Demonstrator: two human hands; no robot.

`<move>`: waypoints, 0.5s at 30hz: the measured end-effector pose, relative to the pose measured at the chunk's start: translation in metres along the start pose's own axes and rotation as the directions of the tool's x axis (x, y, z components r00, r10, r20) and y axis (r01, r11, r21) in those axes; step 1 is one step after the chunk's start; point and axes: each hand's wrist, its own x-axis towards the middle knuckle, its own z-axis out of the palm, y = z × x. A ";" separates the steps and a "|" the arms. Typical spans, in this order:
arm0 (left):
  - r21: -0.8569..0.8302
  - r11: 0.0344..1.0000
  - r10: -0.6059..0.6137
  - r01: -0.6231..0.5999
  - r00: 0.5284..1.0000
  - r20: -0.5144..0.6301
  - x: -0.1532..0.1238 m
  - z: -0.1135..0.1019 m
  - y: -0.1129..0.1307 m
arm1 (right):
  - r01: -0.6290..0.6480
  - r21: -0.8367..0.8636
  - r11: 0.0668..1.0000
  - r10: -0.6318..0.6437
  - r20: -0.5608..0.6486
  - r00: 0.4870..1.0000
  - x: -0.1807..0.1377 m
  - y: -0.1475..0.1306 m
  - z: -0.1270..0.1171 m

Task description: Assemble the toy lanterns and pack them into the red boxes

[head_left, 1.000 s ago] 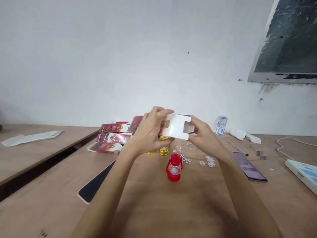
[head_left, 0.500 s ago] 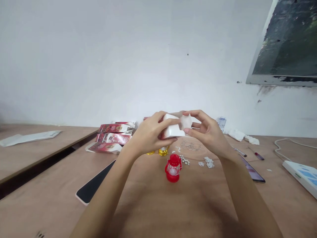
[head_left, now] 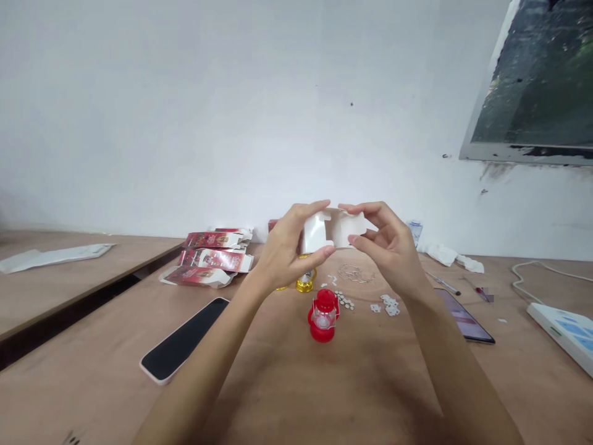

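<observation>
A small cardboard box with white flaps is held up above the table between my hands, its end flaps turned toward the right. My left hand grips the box, with the thumb below and the fingers along the top. My right hand pinches the right-hand flap between thumb and fingers. Below them a red toy lantern stands upright on the table. Behind it a gold lantern is partly hidden by my left hand, and another gold base shows beside that one.
Flattened red boxes lie at left, near a dark phone. Button cells, white plastic pieces and thin wires are spread behind the red lantern. To the right lie another phone, a screwdriver and a white device.
My left fingers have lifted off the box opening and now lie along its top edge. The flaps stand more widely apart, and the box has turned slightly.
</observation>
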 end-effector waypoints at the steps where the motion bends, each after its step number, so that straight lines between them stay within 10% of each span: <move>1: 0.011 1.000 0.008 -0.008 0.999 -0.039 0.000 0.002 -0.001 | 0.013 0.003 1.000 -0.013 -0.005 1.000 0.000 -0.001 0.000; 7: 0.148 0.984 0.118 -0.095 0.981 -0.156 -0.001 0.001 -0.004 | -0.043 0.148 0.988 0.018 0.170 0.985 -0.001 -0.005 -0.004; 15: 0.379 0.902 0.272 -0.206 0.954 -0.128 -0.003 -0.005 0.000 | -0.063 0.071 0.995 0.057 0.089 0.994 -0.003 -0.005 0.006</move>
